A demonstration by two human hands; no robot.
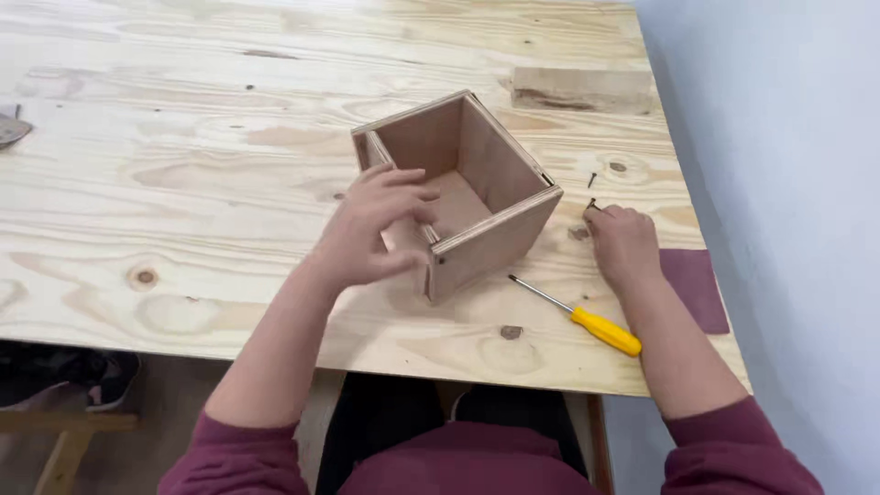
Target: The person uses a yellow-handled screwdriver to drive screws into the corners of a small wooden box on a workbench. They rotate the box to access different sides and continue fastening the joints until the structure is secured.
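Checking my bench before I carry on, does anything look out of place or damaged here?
Nothing looks damaged. One loose screw lies by itself on the table beyond the right hand, apart from the wooden box the left hand grips.

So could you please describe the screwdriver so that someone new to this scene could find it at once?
On the pale plywood table, look just right of the open-topped wooden box, near the table's front edge. The yellow-handled screwdriver lies flat between box and right hand; its bright yellow handle is unlike anything nearby.

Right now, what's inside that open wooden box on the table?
The wooden box shows only its bare plywood floor and walls. The left hand grips the near-left wall, hiding that corner, so anything beneath the fingers cannot be seen.
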